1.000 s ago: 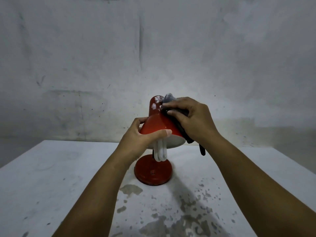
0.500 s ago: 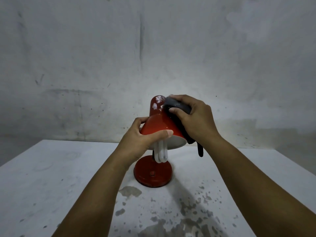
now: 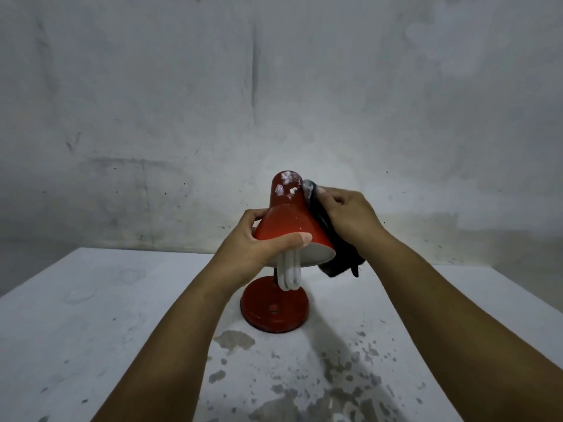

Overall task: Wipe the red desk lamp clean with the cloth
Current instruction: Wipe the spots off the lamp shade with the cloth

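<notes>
The worktop (image 3: pixel 91 315) is pale and stained, with dark blotches near its front edge, and the lamp (image 3: pixel 286 226) stands on it near the middle, its round base (image 3: pixel 274 309) flat on the surface and its shade tipped toward the camera. The left hand (image 3: pixel 253 248) has a clenched grip round the lower shade, thumb laid along the rim, steadying it. The right hand (image 3: pixel 347 214) grasps the cloth (image 3: pixel 338 254), a dark rag pressed against the right flank of the shade, with its loose end hanging below the rim. The biggest risk, as I judge it, is the lamp tipping or skating: a hard sideways rub high on the shade works against a small base, and only the left hand counters it. Next, the neck joint could swing under pressure, so the shade turns away from the rag instead of being cleaned. The hanging tail of cloth could snag the bulb (image 3: pixel 289 275), which sticks out below the shade and looks fragile. Smallest, the white flecks on the cap (image 3: pixel 286 185) may be chipped paint, not dirt; scrubbing there could lift more.
</notes>
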